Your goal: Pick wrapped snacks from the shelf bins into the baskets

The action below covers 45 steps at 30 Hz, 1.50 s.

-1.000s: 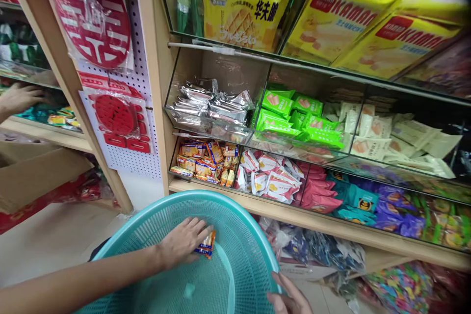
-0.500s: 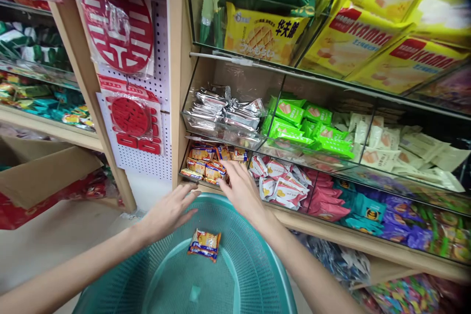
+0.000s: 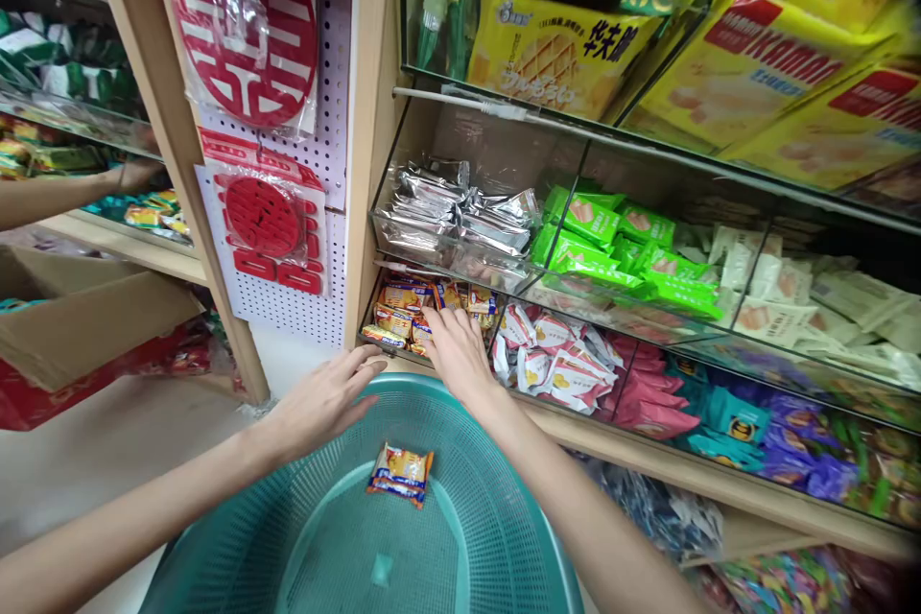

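A teal plastic basket point(image 3: 504, 499) stands low in the middle, with an orange and blue snack packet point(image 3: 400, 475) lying in it. My left hand point(image 3: 323, 403) hovers over the basket's left rim, fingers apart and holding nothing. At the lowest bin of the shelf, my right hand point(image 3: 459, 355) reaches over the front edge with its fingers spread. Its fingertips are at the orange snack packets point(image 3: 394, 318); no packet shows in its grip. White and red packets point(image 3: 576, 374) fill the bin to the right of this hand.
Silver packets point(image 3: 460, 211) and green packets point(image 3: 604, 240) lie in bins above. A cardboard box point(image 3: 93, 317) sits at the left. Another person's hand point(image 3: 136, 176) reaches into the left shelf. Red decorations point(image 3: 248, 38) hang between the shelves.
Another person's arm has come into view at the left shelf. The camera view has shifted, and the shelves appear further right. My hands keep nearly the same pose.
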Tool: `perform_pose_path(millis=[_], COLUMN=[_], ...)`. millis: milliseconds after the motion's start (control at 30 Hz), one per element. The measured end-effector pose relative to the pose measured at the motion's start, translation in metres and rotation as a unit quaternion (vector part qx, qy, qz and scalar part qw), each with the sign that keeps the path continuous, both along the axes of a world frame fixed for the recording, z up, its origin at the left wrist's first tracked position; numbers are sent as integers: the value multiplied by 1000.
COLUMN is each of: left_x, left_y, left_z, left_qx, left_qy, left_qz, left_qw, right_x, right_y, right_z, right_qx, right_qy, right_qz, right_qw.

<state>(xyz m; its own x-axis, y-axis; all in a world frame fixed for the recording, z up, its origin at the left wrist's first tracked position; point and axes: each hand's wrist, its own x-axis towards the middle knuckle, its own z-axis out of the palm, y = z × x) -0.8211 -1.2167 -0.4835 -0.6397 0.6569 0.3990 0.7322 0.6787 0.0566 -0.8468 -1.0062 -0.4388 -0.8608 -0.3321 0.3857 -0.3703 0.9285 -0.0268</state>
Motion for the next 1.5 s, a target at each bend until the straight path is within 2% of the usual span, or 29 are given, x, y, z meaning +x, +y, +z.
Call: perform_pose_path(millis=[167, 267, 333, 367, 400, 433, 467, 533, 600, 633, 667, 800, 967, 1133, 1267, 1367, 1433, 1500], left_x=[1, 2, 5, 8, 11, 15, 20, 28, 35, 38, 39, 42, 41, 37, 35, 31, 28, 26], left_y=[5, 7, 10, 12, 15, 18, 21, 27, 30, 30, 30, 31, 42, 58, 63, 60, 57, 55], left_z=[-1, 3, 7, 10, 13, 16, 18, 20, 15, 10, 4, -19, -31, -35, -36, -36, -38, -43], left_qx=[10, 44, 98, 138, 182, 227, 267, 325, 347, 348, 344, 295, 211, 118, 53, 19, -12, -56], left_qy=[-1, -25, -47, -61, -79, -100, -124, -178, -227, -245, -258, -305, -324, -287, -261, -261, -247, -217], left_qz=[-9, -17, -24, -24, -21, -15, -7, 8, 24, 33, 44, 66, 10, 24, 36, 11, -27, -67], left_qw=[1000, 999, 994, 988, 980, 969, 956, 929, 910, 904, 902, 903, 922, 950, 963, 965, 969, 972], right_x=[6, 13, 22, 27, 33, 39, 46, 61, 74, 79, 83, 87, 82, 82, 86, 90, 93, 94], right_y=[-1, 0, 0, 0, -2, -3, -5, -9, -12, -12, -12, -8, -9, -15, -17, -9, 2, 16], right_z=[3, 10, 12, 11, 9, 6, 1, -12, -28, -36, -44, -71, -89, -97, -100, -100, -101, -102], right_qx=[-26, -50, -122, -189, -273, -366, -456, -603, -689, -712, -727, -754, -792, -808, -796, -755, -706, -645], right_qy=[11, 17, 20, 14, -4, -41, -99, -246, -354, -379, -390, -394, -365, -350, -349, -360, -351, -322], right_qz=[15, 25, 44, 54, 61, 64, 60, 30, -4, -20, -36, -97, -141, -143, -150, -156, -161, -162], right_qw=[999, 998, 991, 980, 960, 927, 882, 758, 632, 590, 564, 517, 469, 452, 471, 526, 593, 674])
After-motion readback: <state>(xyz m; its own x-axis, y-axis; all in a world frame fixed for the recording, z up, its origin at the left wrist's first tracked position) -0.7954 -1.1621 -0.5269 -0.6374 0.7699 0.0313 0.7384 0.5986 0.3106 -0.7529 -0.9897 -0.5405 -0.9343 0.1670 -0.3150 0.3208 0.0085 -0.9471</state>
